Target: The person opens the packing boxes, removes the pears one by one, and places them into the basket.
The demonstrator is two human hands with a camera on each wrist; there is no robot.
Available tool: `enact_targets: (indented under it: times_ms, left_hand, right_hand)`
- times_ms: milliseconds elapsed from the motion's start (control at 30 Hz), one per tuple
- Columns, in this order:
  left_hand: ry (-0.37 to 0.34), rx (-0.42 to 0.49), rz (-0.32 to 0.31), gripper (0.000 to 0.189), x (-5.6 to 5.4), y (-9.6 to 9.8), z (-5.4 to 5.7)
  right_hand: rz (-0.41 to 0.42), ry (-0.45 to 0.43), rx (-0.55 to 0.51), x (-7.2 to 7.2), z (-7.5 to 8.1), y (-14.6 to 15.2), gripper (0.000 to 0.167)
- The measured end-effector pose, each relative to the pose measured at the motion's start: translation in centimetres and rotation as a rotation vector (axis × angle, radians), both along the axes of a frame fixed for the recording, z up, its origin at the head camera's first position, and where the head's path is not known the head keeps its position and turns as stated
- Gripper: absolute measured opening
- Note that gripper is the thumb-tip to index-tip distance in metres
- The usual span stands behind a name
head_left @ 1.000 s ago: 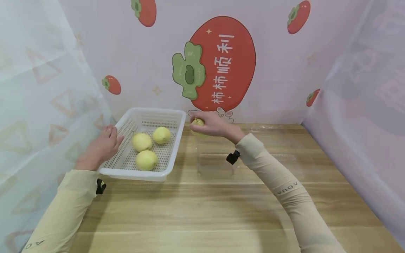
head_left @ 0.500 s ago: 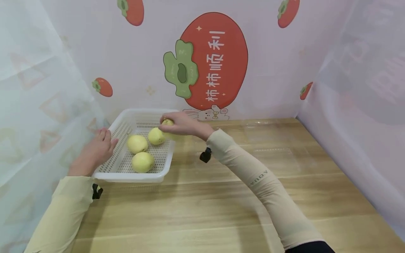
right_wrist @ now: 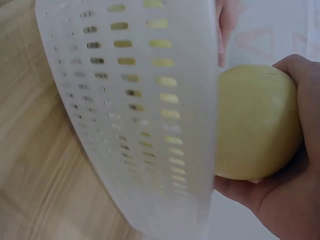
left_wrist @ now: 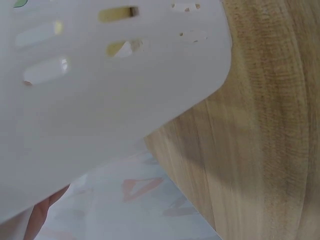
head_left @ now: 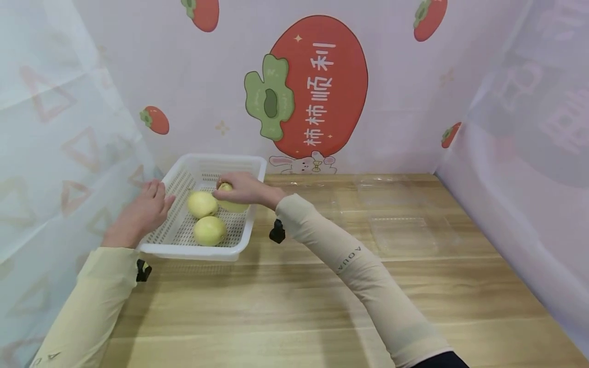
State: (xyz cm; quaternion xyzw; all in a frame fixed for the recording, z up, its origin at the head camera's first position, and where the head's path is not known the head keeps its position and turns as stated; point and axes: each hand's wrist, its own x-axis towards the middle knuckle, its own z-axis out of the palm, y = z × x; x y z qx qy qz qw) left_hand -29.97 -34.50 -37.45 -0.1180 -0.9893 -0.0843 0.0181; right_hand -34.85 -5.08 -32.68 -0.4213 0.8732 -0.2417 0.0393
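Note:
A white slotted plastic basket [head_left: 195,250] stands at the back left. Two pale yellow pears [head_left: 209,231] show plainly inside it; yellow below my right hand is partly hidden. My right hand [head_left: 244,188] reaches in over the basket's right rim and grips a pear, thumb and fingers curled round it. That pear [right_wrist: 257,122] fills the grip in the right wrist view, just beyond the basket wall. My left hand [head_left: 142,212] lies along the basket's left side with fingers rather straight. In the left wrist view, only a bit of its fingers [left_wrist: 44,212] appears behind the basket.
Clear plastic containers [head_left: 402,232] stand on the wooden table [head_left: 294,306] to the right and toward the back. A printed curtain [head_left: 395,102] rises behind the table, with hanging sheets at the left and right sides.
My right hand has carried the pear leftward from beside the basket, over its right rim and down inside. My left hand stays at the basket's left side.

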Motion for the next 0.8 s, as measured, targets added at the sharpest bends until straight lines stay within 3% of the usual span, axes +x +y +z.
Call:
enact_targets:
  times_ms: [200,400,667,800]
  left_hand:
    - [0.008,-0.016,0.015,0.073,-0.1,0.5,0.3]
    - [0.02,-0.044,0.015,0.07,-0.1,0.4,0.1]
    - [0.034,-0.032,0.006,0.069,-0.1,0.3,0.1]
    - [0.022,-0.034,0.011,0.07,-0.1,0.3,0.1]
  right_hand:
    - [-0.015,-0.023,0.046,0.1,-0.7,-1.3,0.034]
    - [-0.039,-0.036,0.155,-0.1,-2.3,-2.3,0.031]
    - [-0.136,-0.041,0.353,0.1,-2.7,-3.5,0.053]
    - [-0.167,-0.083,0.411,0.2,-2.9,-3.8,0.041]
